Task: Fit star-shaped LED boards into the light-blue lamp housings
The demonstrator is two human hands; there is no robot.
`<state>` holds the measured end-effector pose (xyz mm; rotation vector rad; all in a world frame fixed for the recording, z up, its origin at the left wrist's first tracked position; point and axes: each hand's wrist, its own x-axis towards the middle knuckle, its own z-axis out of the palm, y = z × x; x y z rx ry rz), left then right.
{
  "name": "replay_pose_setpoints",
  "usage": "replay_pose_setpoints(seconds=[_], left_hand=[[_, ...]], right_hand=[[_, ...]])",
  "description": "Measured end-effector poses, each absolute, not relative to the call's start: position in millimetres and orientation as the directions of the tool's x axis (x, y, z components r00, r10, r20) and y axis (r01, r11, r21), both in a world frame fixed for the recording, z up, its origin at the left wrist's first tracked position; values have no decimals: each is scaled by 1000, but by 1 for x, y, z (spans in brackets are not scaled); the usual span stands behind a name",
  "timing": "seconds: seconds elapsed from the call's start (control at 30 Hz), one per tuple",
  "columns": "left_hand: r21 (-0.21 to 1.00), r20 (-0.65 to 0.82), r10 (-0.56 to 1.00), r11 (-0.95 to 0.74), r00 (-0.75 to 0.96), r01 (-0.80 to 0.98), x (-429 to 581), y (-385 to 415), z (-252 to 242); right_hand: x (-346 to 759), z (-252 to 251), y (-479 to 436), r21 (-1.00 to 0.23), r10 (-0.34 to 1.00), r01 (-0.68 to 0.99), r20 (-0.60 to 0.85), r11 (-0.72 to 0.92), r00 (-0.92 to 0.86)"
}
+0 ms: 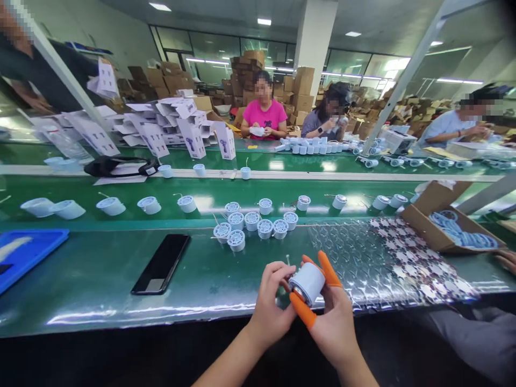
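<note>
head view: left hand (272,303), right hand (332,328), orange-cotted fingers (329,269) closed around one pale blue cylinder (307,282), over green surface (97,279).

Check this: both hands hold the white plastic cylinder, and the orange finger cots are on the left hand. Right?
No: the head view shows the orange finger cots on the right hand; the left hand is bare. Both hands do hold the white plastic cylinder.

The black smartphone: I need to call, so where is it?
In the head view, the smartphone lies on the green bench, left of the left hand and white cylinders.
</note>
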<state>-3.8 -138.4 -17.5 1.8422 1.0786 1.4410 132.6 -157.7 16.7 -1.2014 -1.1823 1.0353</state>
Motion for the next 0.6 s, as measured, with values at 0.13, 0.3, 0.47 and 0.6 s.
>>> replay_pose_setpoints(seconds=[0.13,0.3,0.47,0.6], left_hand=[[690,549,794,-607,262,394,14,-123,-4],[646,297,843,-523,448,556,17,-26,54],[340,117,948,-317,295,885,10,124,82],[250,11,965,-257,263,934,2,182,61]], right_hand=[[156,8,-141,-998,986,-29,54,59,158],[238,-18,-117,-983,965,42,185,180,185],[346,-32,-108,-608,860,759,235,-233,452],[391,-28,-99,-388,828,832,241,-396,507]])
